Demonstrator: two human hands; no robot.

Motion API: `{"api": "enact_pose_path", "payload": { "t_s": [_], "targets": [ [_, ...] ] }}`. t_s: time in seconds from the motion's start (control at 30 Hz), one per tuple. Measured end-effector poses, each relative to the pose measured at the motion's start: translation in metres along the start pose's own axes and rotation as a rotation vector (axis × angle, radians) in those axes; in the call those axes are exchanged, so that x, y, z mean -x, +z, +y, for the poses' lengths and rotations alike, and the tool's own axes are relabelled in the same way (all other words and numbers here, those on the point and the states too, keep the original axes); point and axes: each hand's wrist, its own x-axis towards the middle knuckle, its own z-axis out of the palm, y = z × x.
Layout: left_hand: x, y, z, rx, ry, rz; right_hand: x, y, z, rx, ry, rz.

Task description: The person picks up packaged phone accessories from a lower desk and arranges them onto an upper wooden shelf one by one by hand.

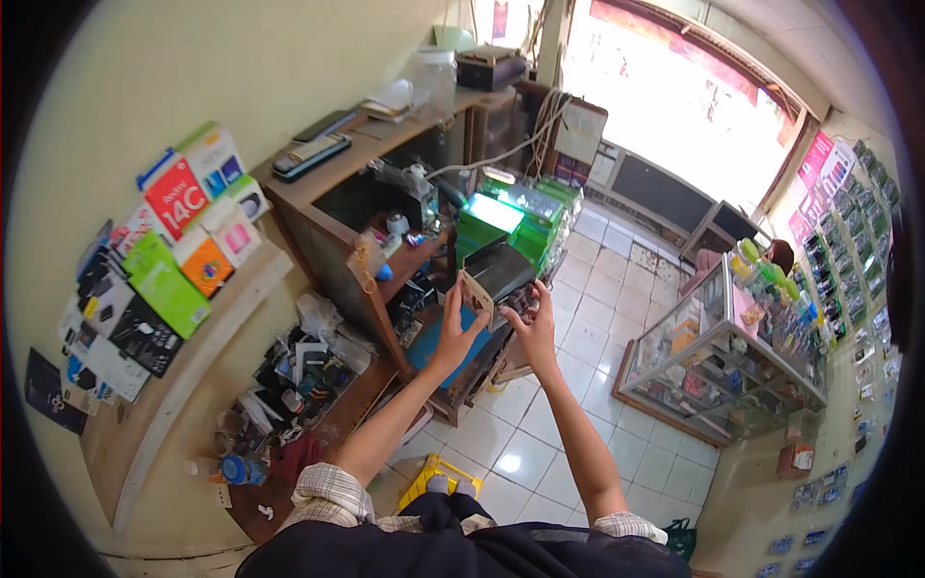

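2 hands, 1 item: L hand [453,332] & R hand [536,326] both clamped on a blk boxy item [502,266] w/ 1 tan panel [477,298], dead ctr, from its 7 & 5 o'clock. Betw. 3 & 4, 1 glass case [670,416], asst. goods [686,333] inside; at 12, 1 clear jar [433,89], contents unclear.

Hands [457,337]: two, centre
Held box [478,293]: one
Glass display case [696,354]: one, at right
Clear jar [434,89]: one, upper centre
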Motion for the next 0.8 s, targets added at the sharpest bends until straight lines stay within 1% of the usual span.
{"api": "enact_pose_path", "payload": {
  "t_s": [0.03, 0.07, 0.13, 0.17, 0.23, 0.27, 0.3, 0.33, 0.37, 0.4, 0.43, 0.5, 0.53, 0.57, 0.6, 0.63, 0.67, 0.7, 0.8],
  "targets": [
    [-0.004, -0.010, 0.024, -0.004, 0.058, -0.015, 0.001, -0.004, -0.025, -0.003, -0.038, -0.023],
    [-0.007, -0.021, 0.039, -0.036, 0.058, -0.026, 0.001, -0.007, -0.048, -0.005, -0.079, -0.051],
    [-0.007, -0.041, 0.078, -0.014, 0.112, 0.030, 0.003, -0.008, -0.085, 0.025, -0.209, -0.111],
    [-0.005, -0.053, 0.091, 0.017, 0.145, 0.061, 0.006, -0.005, -0.096, 0.007, -0.233, -0.134],
    [0.004, -0.081, 0.096, 0.042, 0.193, 0.095, 0.015, 0.005, -0.115, 0.007, -0.272, -0.233],
    [0.013, -0.094, 0.100, 0.020, 0.191, 0.094, 0.023, 0.008, -0.132, 0.028, -0.176, -0.337],
    [0.023, -0.107, 0.105, -0.002, 0.187, 0.096, 0.028, 0.018, -0.137, 0.018, -0.195, -0.372],
    [0.033, -0.120, 0.110, 0.061, 0.178, 0.112, 0.035, 0.028, -0.141, -0.013, -0.286, -0.365],
    [0.044, -0.134, 0.117, 0.040, 0.183, 0.148, 0.041, 0.040, -0.144, -0.050, -0.377, -0.354],
    [0.055, -0.148, 0.125, 0.082, 0.141, 0.161, 0.042, 0.050, -0.146, -0.099, -0.339, -0.500],
    [0.067, -0.162, 0.133, 0.122, 0.099, 0.173, 0.047, 0.061, -0.145, -0.119, -0.358, -0.532],
    [0.082, -0.190, 0.145, 0.091, 0.136, 0.214, 0.051, 0.091, -0.150, -0.452, -0.350, -0.817],
    [0.094, -0.204, 0.149, 0.029, 0.077, 0.240, 0.059, 0.104, -0.156, -0.523, -0.284, -0.891],
    [0.107, -0.216, 0.152, -0.023, 0.007, 0.265, 0.067, 0.118, -0.160, -0.539, -0.282, -0.924],
    [0.116, -0.230, 0.150, 0.007, 0.048, 0.274, 0.074, 0.131, -0.165, -0.507, -0.258, -0.968],
    [0.124, -0.241, 0.153, -0.004, 0.040, 0.300, 0.082, 0.143, -0.170, -0.470, -0.236, -1.010],
    [0.131, -0.252, 0.156, -0.043, 0.064, 0.324, 0.092, 0.151, -0.180, -0.506, -0.242, -0.988],
    [0.142, -0.262, 0.158, -0.086, 0.087, 0.347, 0.101, 0.160, -0.184, -0.516, -0.240, -1.019],
    [0.170, -0.287, 0.167, -0.155, 0.103, 0.409, 0.120, 0.186, -0.203, -0.567, -0.309, -1.089]
  ]
}}
